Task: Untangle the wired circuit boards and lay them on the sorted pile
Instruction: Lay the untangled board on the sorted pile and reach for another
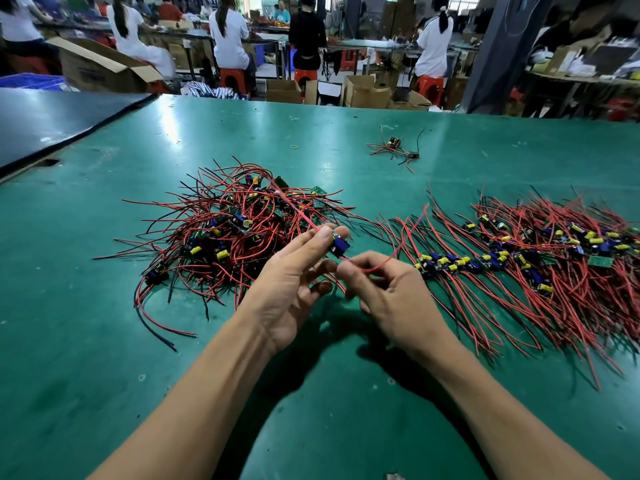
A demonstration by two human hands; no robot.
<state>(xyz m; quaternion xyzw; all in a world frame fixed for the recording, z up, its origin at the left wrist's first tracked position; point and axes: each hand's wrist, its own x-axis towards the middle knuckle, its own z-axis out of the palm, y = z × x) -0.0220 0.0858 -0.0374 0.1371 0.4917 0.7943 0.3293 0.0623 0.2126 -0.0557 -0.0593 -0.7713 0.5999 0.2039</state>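
Observation:
A tangled heap of circuit boards [228,230] with red and black wires lies on the green table, left of centre. The sorted pile [540,258] spreads to the right, boards in rows and wires trailing toward me. My left hand [294,285] pinches one small circuit board [338,245] between thumb and fingertips, just above the table between the two piles. Red wires run from that board back into the heap. My right hand [384,289] pinches a red wire [398,247] coming off the same board, which curves up to the right.
A small separate bundle of boards and wires [394,148] lies farther back on the green table [104,358]. A dark sheet [52,123] covers the far left corner. Beyond the table edge stand cardboard boxes, orange stools and seated people at other benches.

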